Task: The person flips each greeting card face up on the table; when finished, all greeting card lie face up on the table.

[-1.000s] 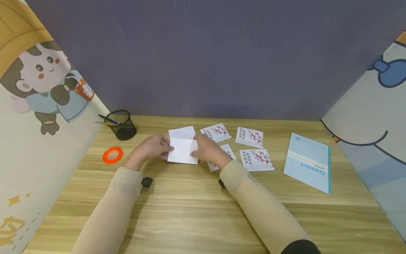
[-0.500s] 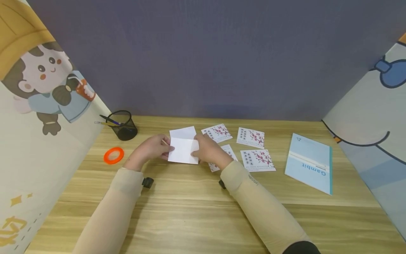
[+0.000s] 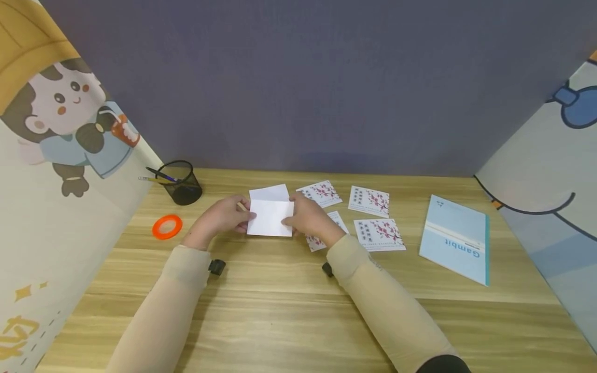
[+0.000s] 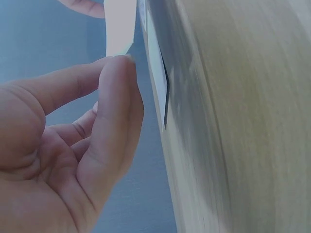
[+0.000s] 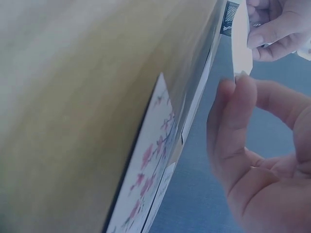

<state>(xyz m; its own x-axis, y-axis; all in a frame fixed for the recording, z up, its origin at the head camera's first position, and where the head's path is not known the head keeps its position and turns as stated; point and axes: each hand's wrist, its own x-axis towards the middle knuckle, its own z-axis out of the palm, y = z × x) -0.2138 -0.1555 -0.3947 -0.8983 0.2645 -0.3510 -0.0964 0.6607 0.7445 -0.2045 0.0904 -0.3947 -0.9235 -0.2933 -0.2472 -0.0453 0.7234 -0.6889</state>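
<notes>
In the head view, a small blank white card point(image 3: 270, 218) is held up by its two sides. My left hand point(image 3: 228, 213) pinches its left edge between thumb and fingers, and my right hand point(image 3: 308, 216) pinches the right edge. Both wrist views show the card point(image 4: 120, 26) standing above the table, caught at the fingertips. Behind it in the head view, a second white card point(image 3: 269, 192) is partly covered by the held one. Four-colour details aside, printed cards with red blossoms point(image 3: 380, 234) lie to the right, one point(image 3: 338, 221) partly under my right hand and wrist.
A black mesh pen holder point(image 3: 183, 187) with pens stands at the back left. An orange ring of tape point(image 3: 167, 227) lies in front of it. A light blue notebook point(image 3: 453, 238) lies at the right. A grey partition point(image 3: 298, 93) rises behind the table.
The held card has shifted very slightly, its lower edge a little higher in the head view. Both hands keep their pinch on it.
</notes>
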